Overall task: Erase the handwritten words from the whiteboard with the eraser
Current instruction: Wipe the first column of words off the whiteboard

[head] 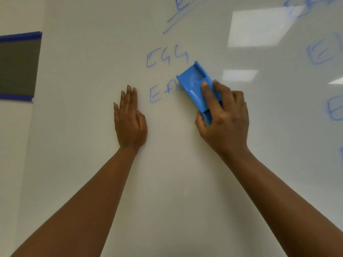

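Observation:
A white whiteboard (176, 173) fills the view. My right hand (224, 117) grips a blue eraser (193, 82) and holds it flat on the board, tilted up to the left. The eraser covers the right end of a blue handwritten word starting "E" (159, 94). Just above it stands the blue word "EGG" (167, 56). My left hand (130, 117) rests flat on the board with straight fingers, left of the lower word.
More blue writing shows at the top (178, 13) and along the right side (323, 52). A grey panel with blue tape edges (18, 65) hangs left of the board. Ceiling lights reflect on the upper right of the board.

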Demonstrator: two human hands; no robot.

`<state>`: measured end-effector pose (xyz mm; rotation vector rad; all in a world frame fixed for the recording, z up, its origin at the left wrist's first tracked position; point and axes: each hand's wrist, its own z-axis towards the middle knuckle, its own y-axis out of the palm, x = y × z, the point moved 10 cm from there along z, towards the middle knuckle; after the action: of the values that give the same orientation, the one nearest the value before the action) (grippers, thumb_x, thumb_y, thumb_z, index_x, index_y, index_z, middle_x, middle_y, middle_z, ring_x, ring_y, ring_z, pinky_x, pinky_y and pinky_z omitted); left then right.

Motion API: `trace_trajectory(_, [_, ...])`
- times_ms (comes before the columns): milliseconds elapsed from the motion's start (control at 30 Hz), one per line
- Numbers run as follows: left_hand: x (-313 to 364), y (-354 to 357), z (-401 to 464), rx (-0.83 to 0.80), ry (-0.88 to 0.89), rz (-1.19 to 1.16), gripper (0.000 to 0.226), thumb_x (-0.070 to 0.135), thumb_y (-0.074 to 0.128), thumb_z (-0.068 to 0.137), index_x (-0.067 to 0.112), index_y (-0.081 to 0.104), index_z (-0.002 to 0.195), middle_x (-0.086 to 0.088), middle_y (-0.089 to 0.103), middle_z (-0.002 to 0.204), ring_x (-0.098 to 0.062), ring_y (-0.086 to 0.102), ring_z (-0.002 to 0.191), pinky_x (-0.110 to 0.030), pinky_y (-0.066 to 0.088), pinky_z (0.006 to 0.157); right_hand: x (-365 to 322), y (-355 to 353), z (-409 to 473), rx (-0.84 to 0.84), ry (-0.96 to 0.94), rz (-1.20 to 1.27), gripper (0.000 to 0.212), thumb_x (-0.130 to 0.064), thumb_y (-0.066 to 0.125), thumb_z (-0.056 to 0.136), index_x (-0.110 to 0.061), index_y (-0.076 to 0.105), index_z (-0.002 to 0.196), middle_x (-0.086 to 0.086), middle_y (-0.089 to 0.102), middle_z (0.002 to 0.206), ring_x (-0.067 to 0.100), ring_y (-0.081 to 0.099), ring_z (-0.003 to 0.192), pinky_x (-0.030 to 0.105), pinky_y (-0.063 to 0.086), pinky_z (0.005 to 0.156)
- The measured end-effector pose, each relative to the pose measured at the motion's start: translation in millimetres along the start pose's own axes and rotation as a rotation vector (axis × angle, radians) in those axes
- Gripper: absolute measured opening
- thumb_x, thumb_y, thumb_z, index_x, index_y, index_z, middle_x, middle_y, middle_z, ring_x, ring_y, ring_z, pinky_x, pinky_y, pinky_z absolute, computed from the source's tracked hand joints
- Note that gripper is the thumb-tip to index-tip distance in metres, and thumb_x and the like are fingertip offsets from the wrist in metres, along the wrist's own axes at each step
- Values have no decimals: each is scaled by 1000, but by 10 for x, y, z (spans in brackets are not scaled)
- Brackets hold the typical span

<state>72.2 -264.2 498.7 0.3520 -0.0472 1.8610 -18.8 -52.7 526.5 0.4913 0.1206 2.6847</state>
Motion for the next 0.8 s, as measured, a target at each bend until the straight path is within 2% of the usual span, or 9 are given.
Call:
trace_trajectory(167, [-1,-4,-10,10,1,-7,66,5,26,79,8,28,145,-7,25,153,-20,18,143,-36,6,117,22,-43,-49,-50,-116,-30,53,-13,69,67,-6,61,119,16,62,114,36,57,75,36,46,57])
trace_trajectory(400, [-15,-19,-23,21,-2,-31,65,4,26,80,8,29,145,-7,26,153,-20,19,143,-36,7,117,243,-45,179,-14,64,-38,53,-14,64,70,-7,58,122,16,59,117,38,54,83,38,42,62])
trace_trajectory(700, [-11,-33,-34,17,0,-44,66,2,27,79,7,29,144,-8,27,152,-20,19,143,-35,7,117,12,26,28,-67,-124,0,52,-17,66,67,-9,62,118,15,62,112,35,55,74,36,43,57])
trace_trajectory(800, [-16,-36,-35,18,4,-50,66,2,27,78,7,31,144,-8,27,152,-20,20,142,-36,7,117,170,-25,102,-34,-56,-40,50,-18,64,69,-12,62,119,15,62,111,36,55,77,37,43,59])
